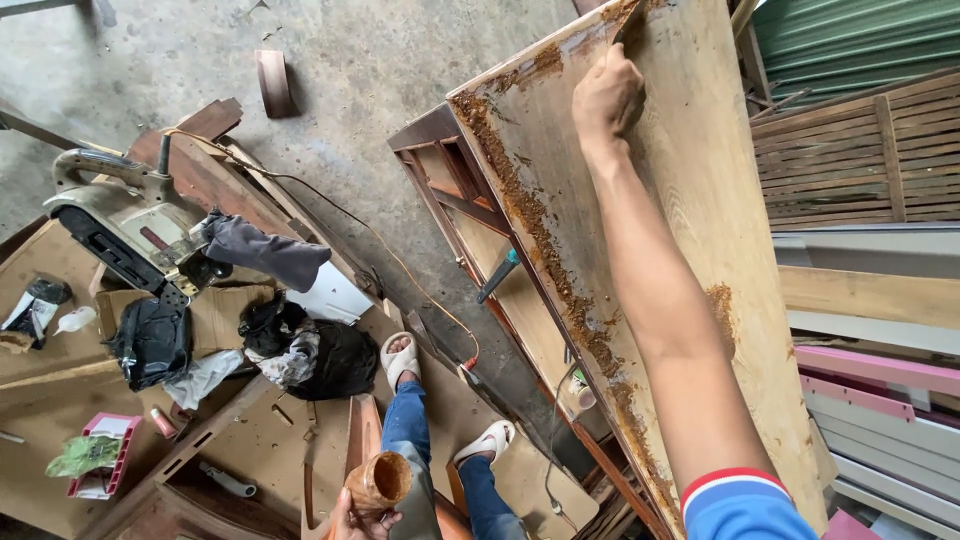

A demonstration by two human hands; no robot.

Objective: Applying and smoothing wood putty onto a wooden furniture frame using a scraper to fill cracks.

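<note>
Head view. We see right hand [608,97] clenched round dark tool [630,22], tip pressed to panel [700,200] near far edge; tool type unclear. Left hand [362,515] grasps brown-smeared cup [380,482], low, well apart from panel. Rusty-brown paste [545,240] runs along panel's left edge. Step, we judge: spreading or scraping paste. Next move calls for steady stroke along edge; cup kept upright.
</note>
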